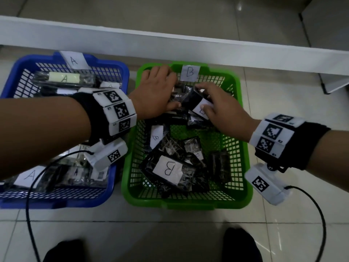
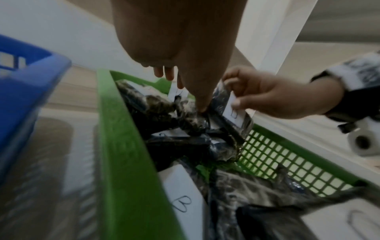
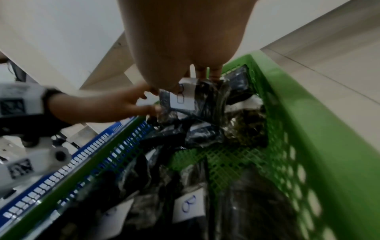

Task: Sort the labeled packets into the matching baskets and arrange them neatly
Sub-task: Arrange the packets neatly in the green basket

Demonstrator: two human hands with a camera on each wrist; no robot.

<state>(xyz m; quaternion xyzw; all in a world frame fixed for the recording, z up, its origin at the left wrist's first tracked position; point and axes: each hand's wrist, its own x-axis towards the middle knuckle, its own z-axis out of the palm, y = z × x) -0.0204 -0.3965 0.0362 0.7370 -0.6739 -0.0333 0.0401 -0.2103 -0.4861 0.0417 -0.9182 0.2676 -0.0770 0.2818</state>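
My right hand [image 1: 217, 104] pinches a black packet [image 1: 192, 100] with a white B label, thumb on the label and fingers over its top edge [image 3: 183, 100]. It is tilted up among other packets at the far end of the green basket [image 1: 188, 202], which carries a B tag [image 1: 189, 72]. My left hand [image 1: 156, 91] lies beside it with straight fingers, thumb [image 2: 197, 91] pressing down on the neighbouring black packets. More B packets, one large [image 1: 168, 171], lie loose toward the near end. The blue basket [image 1: 56, 203], tagged A [image 1: 74, 60], holds A packets.
The two baskets stand side by side on a tiled floor. A long white ledge [image 1: 170, 44] runs just behind them. Black cables [image 1: 30, 214] trail from the wrist cameras across the blue basket and the floor. Two dark feet [image 1: 241, 246] show at the bottom.
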